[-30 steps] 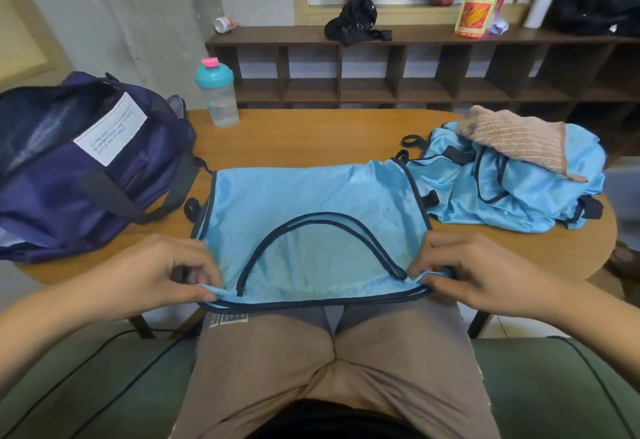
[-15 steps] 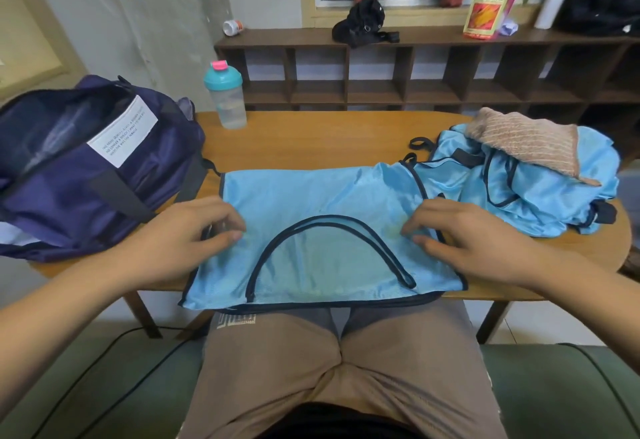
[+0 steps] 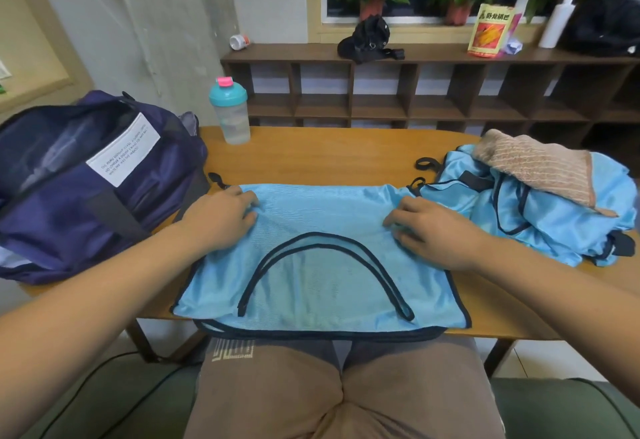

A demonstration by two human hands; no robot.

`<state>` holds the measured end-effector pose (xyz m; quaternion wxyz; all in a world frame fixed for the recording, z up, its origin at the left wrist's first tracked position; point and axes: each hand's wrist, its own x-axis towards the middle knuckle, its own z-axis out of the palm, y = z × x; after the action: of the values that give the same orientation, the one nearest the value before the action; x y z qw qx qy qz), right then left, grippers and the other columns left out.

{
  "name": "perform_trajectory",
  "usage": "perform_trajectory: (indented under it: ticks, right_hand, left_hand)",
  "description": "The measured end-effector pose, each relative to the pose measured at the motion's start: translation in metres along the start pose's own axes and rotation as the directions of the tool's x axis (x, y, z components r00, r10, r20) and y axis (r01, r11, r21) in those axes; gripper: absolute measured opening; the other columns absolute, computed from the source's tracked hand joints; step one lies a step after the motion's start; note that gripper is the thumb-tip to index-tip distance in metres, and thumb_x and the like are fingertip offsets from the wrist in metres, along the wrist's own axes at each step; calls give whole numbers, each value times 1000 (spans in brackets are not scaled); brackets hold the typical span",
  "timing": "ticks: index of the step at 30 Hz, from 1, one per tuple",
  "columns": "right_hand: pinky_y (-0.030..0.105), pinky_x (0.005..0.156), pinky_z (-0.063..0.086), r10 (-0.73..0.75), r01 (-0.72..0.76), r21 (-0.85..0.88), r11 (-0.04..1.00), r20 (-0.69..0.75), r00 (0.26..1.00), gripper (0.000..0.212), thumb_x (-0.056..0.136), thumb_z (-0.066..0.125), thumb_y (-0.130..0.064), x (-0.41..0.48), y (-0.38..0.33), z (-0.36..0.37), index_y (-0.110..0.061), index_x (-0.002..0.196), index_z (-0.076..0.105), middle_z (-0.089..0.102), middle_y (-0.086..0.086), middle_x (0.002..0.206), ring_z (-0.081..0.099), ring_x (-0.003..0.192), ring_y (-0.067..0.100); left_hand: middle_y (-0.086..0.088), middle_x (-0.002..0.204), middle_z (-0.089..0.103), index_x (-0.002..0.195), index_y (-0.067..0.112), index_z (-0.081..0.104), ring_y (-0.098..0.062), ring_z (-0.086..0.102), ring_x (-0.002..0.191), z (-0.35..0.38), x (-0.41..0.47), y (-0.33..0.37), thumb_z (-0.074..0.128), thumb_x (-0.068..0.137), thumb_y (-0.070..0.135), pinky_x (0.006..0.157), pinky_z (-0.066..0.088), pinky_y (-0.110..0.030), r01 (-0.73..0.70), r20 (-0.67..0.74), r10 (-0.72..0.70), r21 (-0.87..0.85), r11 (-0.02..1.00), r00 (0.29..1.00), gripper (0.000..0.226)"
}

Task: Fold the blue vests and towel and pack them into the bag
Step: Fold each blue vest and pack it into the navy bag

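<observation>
A light blue vest (image 3: pixel 322 276) with dark trim lies flat on the wooden table (image 3: pixel 311 154), its near edge hanging over the table's front. My left hand (image 3: pixel 221 219) sits at the vest's far left corner, fingers curled onto the fabric. At the far right corner my right hand (image 3: pixel 433 234) pinches the cloth with bent fingers. More blue vests lie heaped in a pile (image 3: pixel 540 220) at the right, with a tan striped towel (image 3: pixel 540 165) on top. The dark purple bag (image 3: pixel 86 179) stands unzipped at the left.
A clear shaker bottle (image 3: pixel 231 113) with a teal lid stands at the table's back left. Behind the table runs a dark wooden shelf (image 3: pixel 415 89) with a black pouch, a packet and a pump bottle on top. My knees are under the front edge.
Both hands let go of the vest's near edge and slid along its sides to the far corners. The vest now lies flatter and further onto the table.
</observation>
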<state>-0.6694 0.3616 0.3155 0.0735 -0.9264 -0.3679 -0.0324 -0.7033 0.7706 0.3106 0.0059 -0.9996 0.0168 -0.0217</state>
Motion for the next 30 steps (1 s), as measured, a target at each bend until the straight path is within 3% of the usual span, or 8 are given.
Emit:
perform_trajectory:
  ticks: [6, 12, 18, 25, 30]
  right_hand:
    - [29, 80, 48, 28, -26, 46, 999, -40, 999, 30, 104, 59, -38, -5, -7, 7, -27, 130, 68, 53, -10, 110, 59, 97, 15]
    - [36, 88, 55, 52, -51, 62, 997, -20, 998, 37, 105, 50, -49, -14, -29, 10, -32, 136, 61, 55, -11, 116, 60, 111, 15]
    - [36, 98, 52, 36, -37, 98, 994, 11, 999, 46, 104, 45, -56, -17, -61, 10, -33, 143, 55, 57, -13, 124, 55, 118, 15]
    - [38, 101, 48, -49, 44, 125, 991, 38, 998, 48, 105, 40, -56, -11, -109, 16, -26, 141, 51, 57, -6, 128, 52, 121, 19]
    - [36, 100, 51, -82, 81, 230, 970, -5, 997, 45, 109, 43, -55, -9, -112, 9, -29, 143, 53, 55, -10, 133, 54, 125, 14]
  left_hand:
    - [-3, 138, 54, 141, 26, 54, -31, 60, 120, -2, 68, 5, 42, 108, 41, 94, 52, -46, 58, 65, -59, 18, 998, 996, 39]
    - [-6, 142, 55, 140, 22, 52, -33, 58, 122, 1, 140, 42, 38, 108, 41, 96, 47, -47, 57, 78, -56, -14, 998, 995, 40]
    - [-9, 146, 54, 143, 19, 46, -37, 55, 127, 8, 193, 86, 36, 110, 39, 112, 35, -59, 43, 71, -38, -69, 997, 997, 40]
    - [-8, 142, 60, 139, 22, 47, -35, 57, 125, 21, 222, 135, 40, 107, 40, 107, 38, -55, -77, 38, 83, -134, 988, 996, 37]
    - [1, 159, 46, 151, 29, 48, -27, 40, 147, 23, 215, 146, 44, 108, 46, 115, 30, -53, -189, 31, 196, -161, 969, 980, 47]
